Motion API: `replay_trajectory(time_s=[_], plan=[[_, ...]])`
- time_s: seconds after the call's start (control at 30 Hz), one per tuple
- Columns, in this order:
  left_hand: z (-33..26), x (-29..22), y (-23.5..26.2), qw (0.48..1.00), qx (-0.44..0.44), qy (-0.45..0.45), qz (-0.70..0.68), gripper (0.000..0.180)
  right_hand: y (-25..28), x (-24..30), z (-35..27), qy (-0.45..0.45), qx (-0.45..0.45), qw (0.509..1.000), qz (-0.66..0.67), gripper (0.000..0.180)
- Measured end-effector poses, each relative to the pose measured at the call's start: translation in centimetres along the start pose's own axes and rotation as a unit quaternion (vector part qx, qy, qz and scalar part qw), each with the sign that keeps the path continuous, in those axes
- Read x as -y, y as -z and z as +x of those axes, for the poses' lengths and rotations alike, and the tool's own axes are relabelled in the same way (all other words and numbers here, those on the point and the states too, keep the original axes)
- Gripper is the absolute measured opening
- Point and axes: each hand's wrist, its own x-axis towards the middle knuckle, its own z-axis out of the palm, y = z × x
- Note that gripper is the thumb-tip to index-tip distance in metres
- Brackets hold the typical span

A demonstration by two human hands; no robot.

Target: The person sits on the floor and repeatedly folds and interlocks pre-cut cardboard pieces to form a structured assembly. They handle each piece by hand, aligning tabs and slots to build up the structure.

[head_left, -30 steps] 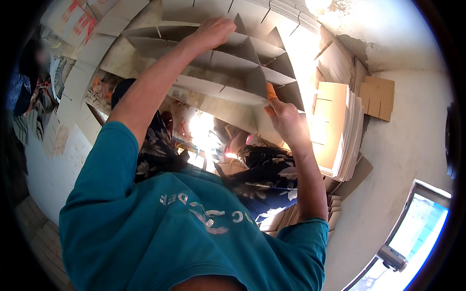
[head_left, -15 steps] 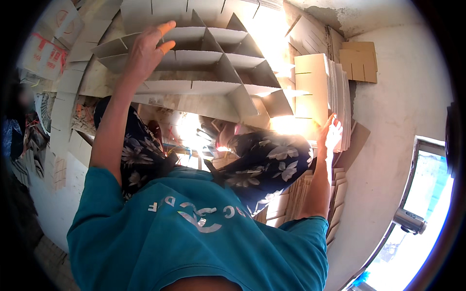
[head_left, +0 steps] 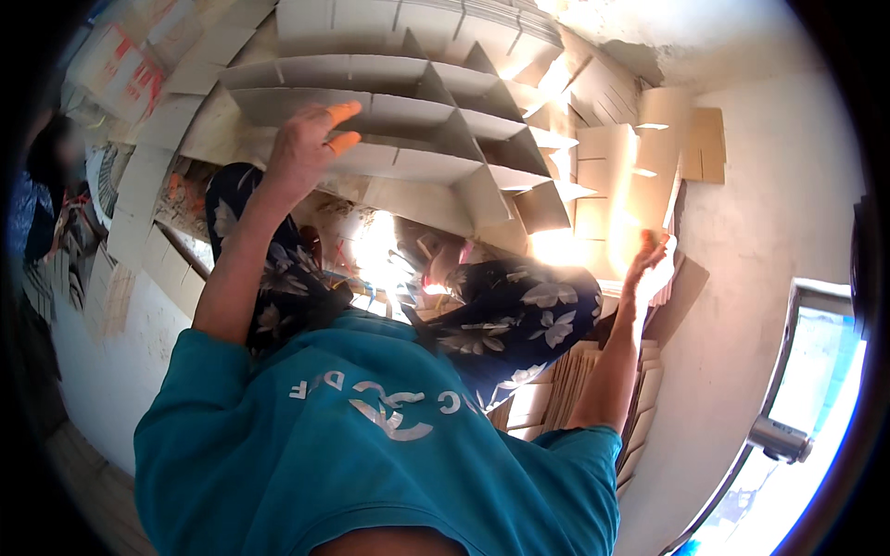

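A grid of slotted cardboard dividers [head_left: 394,113] stands in front of me, its long strips crossed by shorter ones on the right side. My left hand [head_left: 301,153], with orange covers on the thumb and a finger, is at the grid's near left part, fingers apart and holding nothing. On the right, my right hand [head_left: 651,266] grips the lower end of a slotted cardboard strip [head_left: 660,153], tilted up from a stack of like strips [head_left: 598,190]. Strong glare washes out part of that stack.
More cardboard strips [head_left: 426,20] are stacked behind the grid. A slotted piece [head_left: 706,144] leans on the right wall, and bundled strips [head_left: 570,385] stand by my right knee. At far left are a printed white bag [head_left: 120,74] and part of another person [head_left: 42,204].
My right hand has lifted a cardboard strip from the stack. My left hand has shifted lower and to the right in view, and the whole view has moved slightly.
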Motion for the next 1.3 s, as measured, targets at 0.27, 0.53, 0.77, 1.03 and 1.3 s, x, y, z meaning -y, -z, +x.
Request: replay_trajectory(time_s=[0.27, 0.53, 0.77, 1.03, 1.3], plan=[[-1.2, -0.6, -1.9, 0.996, 0.049, -0.046, 0.052, 0.04, 3.8, 17.8, 2.2, 0.019, 0.24, 0.801, 0.548, 0.058], [-1.5, 0.7, -3.1, 0.991, 0.041, -0.087, 0.087, 0.026, 0.4, 26.7, 0.4, -0.088, 0.373, 0.716, 0.583, 0.059], [-1.4, 1.6, -3.7, 0.993, 0.043, -0.086, 0.062, 0.013, -1.4, 28.2, -0.9, 0.196, 0.321, 0.852, 0.364, 0.06], [-1.1, 1.8, -3.8, 0.997, 0.034, -0.063, 0.033, 0.012, -1.5, 28.6, -0.3, 0.205, 0.335, 0.866, 0.308, 0.053], [-0.4, 1.5, -3.5, 0.997, 0.041, -0.063, 0.002, 0.01, -4.3, 28.6, -0.1, 0.291, 0.354, 0.819, 0.345, 0.054]])
